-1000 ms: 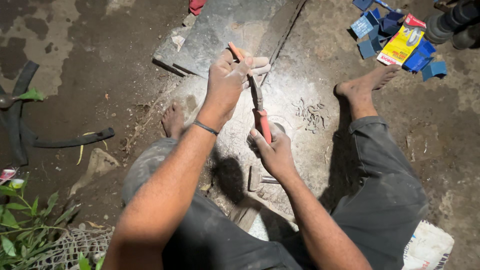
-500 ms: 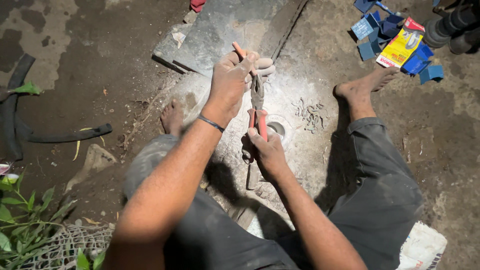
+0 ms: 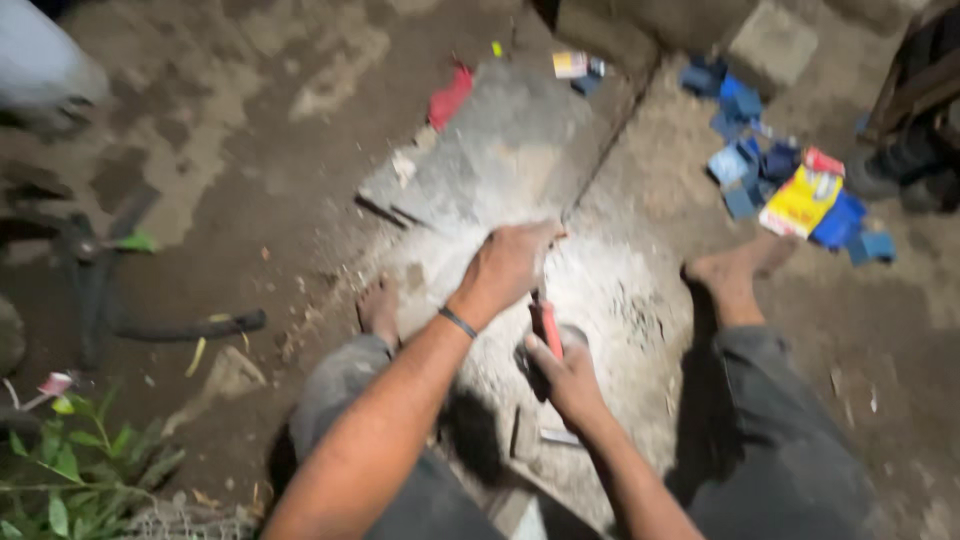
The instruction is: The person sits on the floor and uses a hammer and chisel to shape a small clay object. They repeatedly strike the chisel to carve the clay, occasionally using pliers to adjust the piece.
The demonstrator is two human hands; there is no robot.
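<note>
We look down between our knees at a pale, dusty patch of ground (image 3: 610,290), and both hands are on one tool. The left hand (image 3: 510,262) sits up front, fingers curled shut over the top end of the tool, so that end is hidden; whether it pinches anything else there, we cannot tell through the blur. The right hand (image 3: 568,378) is closer to us and lower, wrapped round the bottom of the red-handled tool (image 3: 547,328). Only a short stretch of red grip shows in the gap between the two hands, tilted a little, running from the left hand down towards the right. It looks like the handle of pliers or a cutter, but the picture is too smeared to be sure.

A dark band (image 3: 458,322) circles the left wrist. Our bare feet frame the spot: left foot (image 3: 380,308) just left of the hands, right foot (image 3: 732,272) out to the right. Beyond the hands lies a flat grey slab (image 3: 500,150). Up right, well apart from us, a yellow packet (image 3: 800,200) lies among blue boxes (image 3: 745,165). A black hose (image 3: 180,328) curves on the left, green leaves (image 3: 70,470) in the near-left corner.
</note>
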